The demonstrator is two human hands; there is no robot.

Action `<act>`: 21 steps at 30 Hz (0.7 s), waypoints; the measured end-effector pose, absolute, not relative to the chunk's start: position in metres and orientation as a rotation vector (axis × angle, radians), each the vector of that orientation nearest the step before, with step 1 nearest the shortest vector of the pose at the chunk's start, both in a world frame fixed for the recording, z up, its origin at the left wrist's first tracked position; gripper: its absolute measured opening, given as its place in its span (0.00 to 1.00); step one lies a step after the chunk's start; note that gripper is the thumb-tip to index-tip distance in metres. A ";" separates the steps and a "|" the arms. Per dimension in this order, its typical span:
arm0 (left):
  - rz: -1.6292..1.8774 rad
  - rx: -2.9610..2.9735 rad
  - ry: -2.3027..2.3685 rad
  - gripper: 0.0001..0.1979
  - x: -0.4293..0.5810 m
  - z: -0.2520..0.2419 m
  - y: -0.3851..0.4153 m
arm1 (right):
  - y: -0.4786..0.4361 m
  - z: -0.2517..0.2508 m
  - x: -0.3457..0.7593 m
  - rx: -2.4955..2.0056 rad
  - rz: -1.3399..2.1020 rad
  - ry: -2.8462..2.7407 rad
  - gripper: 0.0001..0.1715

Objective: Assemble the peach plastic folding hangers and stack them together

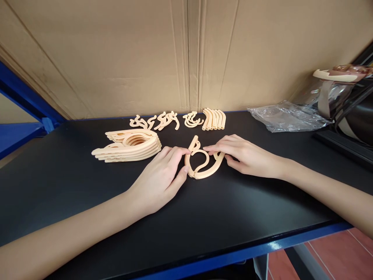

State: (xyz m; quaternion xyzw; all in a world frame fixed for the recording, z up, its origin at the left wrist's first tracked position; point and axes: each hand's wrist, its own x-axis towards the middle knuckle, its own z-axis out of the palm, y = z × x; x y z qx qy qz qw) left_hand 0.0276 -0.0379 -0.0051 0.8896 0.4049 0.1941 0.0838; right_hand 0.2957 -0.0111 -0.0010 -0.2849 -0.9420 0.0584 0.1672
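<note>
A cream plastic folding hanger [210, 170] lies on the black tabletop [221, 217] between my hands. Its two arms are folded up into a V, with the curved hook lying inside. My left hand [161, 177] grips the left arm between thumb and fingers, near the joint. Fingers of my right hand [246, 157] pinch the end of the right arm, partly hiding it. Just left of my left hand is a stack of similar folded hangers [131, 149].
Along the back lie loose hook pieces [167, 119], more hooks [192, 119] and a row of curved arm pieces [214, 119]. Clear plastic bags [287, 116] and a black frame [349, 144] stand at the right. A cardboard wall [131, 58] closes off the back.
</note>
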 end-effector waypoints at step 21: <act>0.636 2.799 0.953 0.15 0.028 -0.005 -0.039 | -0.012 -0.002 0.292 -1.027 0.048 -2.541 0.18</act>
